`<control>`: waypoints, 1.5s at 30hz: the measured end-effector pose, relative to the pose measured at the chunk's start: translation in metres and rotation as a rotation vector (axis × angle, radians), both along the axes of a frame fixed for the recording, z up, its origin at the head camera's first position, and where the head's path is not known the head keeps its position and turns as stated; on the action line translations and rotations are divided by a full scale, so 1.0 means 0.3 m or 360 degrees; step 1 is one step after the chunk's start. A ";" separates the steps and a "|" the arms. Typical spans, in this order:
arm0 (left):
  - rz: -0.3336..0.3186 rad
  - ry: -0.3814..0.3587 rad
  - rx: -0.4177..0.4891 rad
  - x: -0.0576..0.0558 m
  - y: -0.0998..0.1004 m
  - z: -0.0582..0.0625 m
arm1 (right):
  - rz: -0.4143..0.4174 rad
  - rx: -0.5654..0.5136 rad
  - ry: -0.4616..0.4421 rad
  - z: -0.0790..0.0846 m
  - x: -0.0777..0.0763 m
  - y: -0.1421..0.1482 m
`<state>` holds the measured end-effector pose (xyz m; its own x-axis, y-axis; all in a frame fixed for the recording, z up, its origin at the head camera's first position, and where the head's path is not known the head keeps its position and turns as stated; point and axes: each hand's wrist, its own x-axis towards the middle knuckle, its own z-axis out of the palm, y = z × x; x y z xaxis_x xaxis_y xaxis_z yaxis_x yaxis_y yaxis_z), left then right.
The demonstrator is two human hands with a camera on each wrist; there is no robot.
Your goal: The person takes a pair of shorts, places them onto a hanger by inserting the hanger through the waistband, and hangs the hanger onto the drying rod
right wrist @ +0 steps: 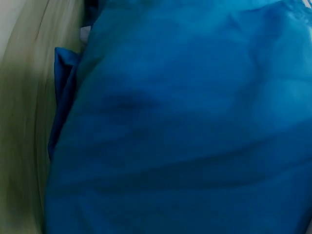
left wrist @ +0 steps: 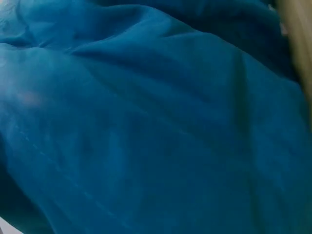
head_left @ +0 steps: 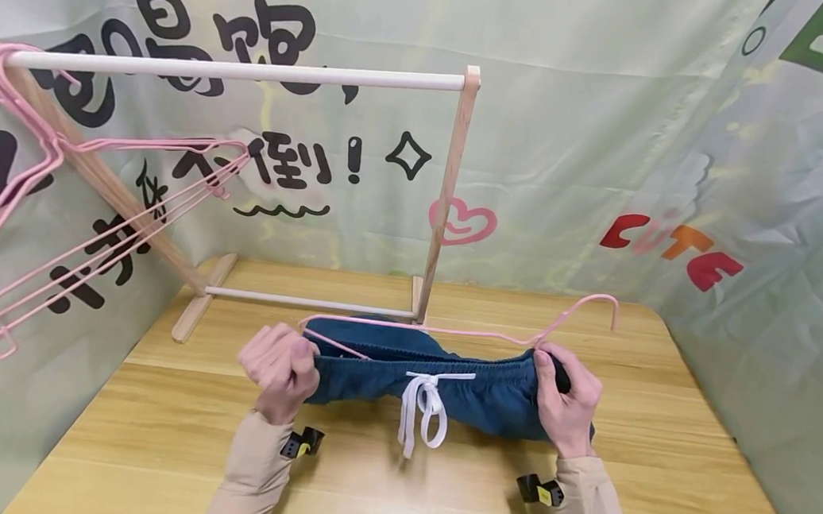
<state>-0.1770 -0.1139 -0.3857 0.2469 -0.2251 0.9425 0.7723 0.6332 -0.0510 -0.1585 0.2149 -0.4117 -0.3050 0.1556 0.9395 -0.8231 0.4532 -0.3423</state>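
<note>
Blue drawstring pants (head_left: pixel 367 377) hang above the table between my two hands, their waistband stretched sideways and the white drawstring (head_left: pixel 424 409) tied in a bow at the front. My left hand (head_left: pixel 280 367) grips the left end of the waistband. At the other end, my right hand (head_left: pixel 568 395) pinches the waistband, thumb in front. A pink hanger (head_left: pixel 463 332) lies along the waistband opening, part of it inside, its hook rising above my right hand. Whether the right fingers also hold the hanger, I cannot tell. Blue cloth fills both wrist views and hides the fingers there.
Behind the pants stands a wooden rack (head_left: pixel 453 180) with a white top rail (head_left: pixel 267 72). Several pink hangers (head_left: pixel 54 144) hang at the rail's left end. The wooden table (head_left: pixel 684 451) is bordered by printed cloth walls (head_left: pixel 569 156).
</note>
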 end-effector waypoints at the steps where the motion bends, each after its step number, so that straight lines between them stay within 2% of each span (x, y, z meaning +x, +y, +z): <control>1: 0.0016 0.0014 0.0008 0.007 0.000 0.008 | 0.0014 0.0010 0.0002 -0.002 -0.001 0.003; 4: 0.0068 0.0046 0.0008 0.023 -0.003 0.029 | 0.0056 0.0029 0.0011 -0.008 -0.006 0.013; 9: 0.0110 0.0160 -0.0023 0.028 0.004 0.063 | 0.0117 0.0046 0.0007 -0.015 -0.012 0.030; 12: 0.0085 0.0226 -0.0085 0.028 0.010 0.081 | 0.0138 0.0047 -0.0008 -0.019 -0.012 0.040; 16: -0.0027 0.0240 -0.0215 0.034 0.008 0.097 | 0.0150 0.0051 -0.0025 -0.022 -0.012 0.054; 22: -0.0169 0.0169 -0.0333 0.044 -0.006 0.103 | 0.0168 0.0080 -0.0055 -0.025 -0.012 0.070; 25: -0.0213 0.0056 -0.0336 0.050 -0.018 0.095 | 0.0192 0.0085 -0.0071 -0.024 -0.011 0.069; 27: -0.0203 -0.0053 -0.0326 0.053 -0.027 0.089 | 0.0217 0.0083 -0.0078 -0.021 -0.009 0.068; 30: -0.0131 -0.0216 -0.0315 0.056 -0.038 0.079 | 0.0255 0.0080 -0.0087 -0.013 -0.005 0.064; 32: -0.0078 -0.0271 -0.0319 0.054 -0.042 0.073 | 0.0275 0.0078 -0.0088 -0.007 -0.003 0.063; 37: -0.0041 -0.0289 -0.0320 0.047 -0.046 0.061 | 0.0309 0.0084 -0.0089 0.004 0.003 0.062; 45: -0.0125 -0.0253 -0.0381 0.049 -0.047 0.066 | 0.0305 0.0131 -0.0166 0.008 0.009 0.081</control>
